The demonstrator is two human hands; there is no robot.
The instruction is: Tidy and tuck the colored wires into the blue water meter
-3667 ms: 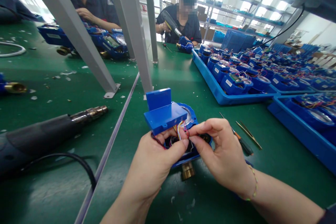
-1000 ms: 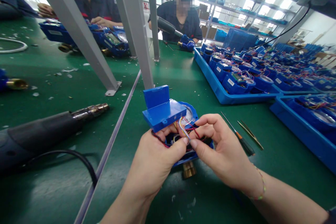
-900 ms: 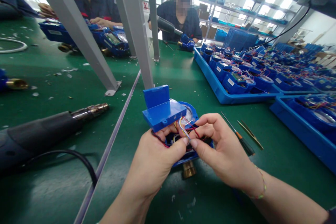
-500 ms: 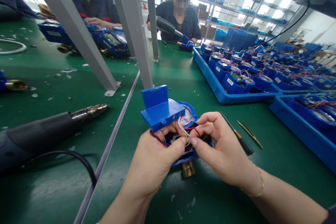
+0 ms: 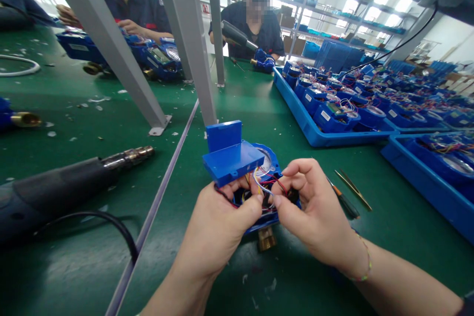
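Observation:
A blue water meter (image 5: 276, 168) with a brass pipe end (image 5: 267, 239) lies on the green bench in front of me. Its blue box cover (image 5: 233, 160) is tipped up over the back of my left hand's fingers. Thin coloured wires (image 5: 263, 188) run from under the cover into the open housing. My left hand (image 5: 225, 212) is closed, pinching a yellow wire between thumb and forefinger. Just to its right, my right hand (image 5: 305, 202) pinches a white wire. Red wires loop beside its fingers. The inside of the housing is partly hidden by both hands.
Tweezers (image 5: 353, 189) and a screwdriver (image 5: 344, 200) lie to the right. A hot-air gun (image 5: 55, 192) with its cord is on the left. Blue trays (image 5: 318, 139) of meters stand at right. Metal posts (image 5: 185, 34) rise ahead; two co-workers sit beyond.
The yellow and white wires, close together before, are now spread apart between my hands. The cover has shifted slightly to the right in view.

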